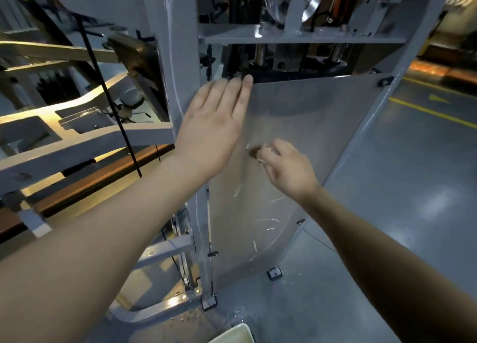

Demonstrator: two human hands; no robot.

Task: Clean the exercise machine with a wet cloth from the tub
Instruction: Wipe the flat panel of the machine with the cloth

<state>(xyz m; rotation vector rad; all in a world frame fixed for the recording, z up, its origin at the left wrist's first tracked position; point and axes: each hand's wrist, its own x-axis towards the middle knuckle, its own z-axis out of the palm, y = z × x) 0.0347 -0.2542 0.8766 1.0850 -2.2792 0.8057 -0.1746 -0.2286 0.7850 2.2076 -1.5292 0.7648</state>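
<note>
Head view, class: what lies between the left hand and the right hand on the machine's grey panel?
In the head view, only bare panel lies between the left hand and the right hand, which pinches a small brown scrap.

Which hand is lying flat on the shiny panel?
The left hand, stretched flat on the panel; the right hand is curled, pinching a dark bit.

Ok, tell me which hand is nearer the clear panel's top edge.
Left. The left hand lies flat, fingertips at the top edge of the panel; the right hand sits lower, mid-panel, fingers curled.
</note>
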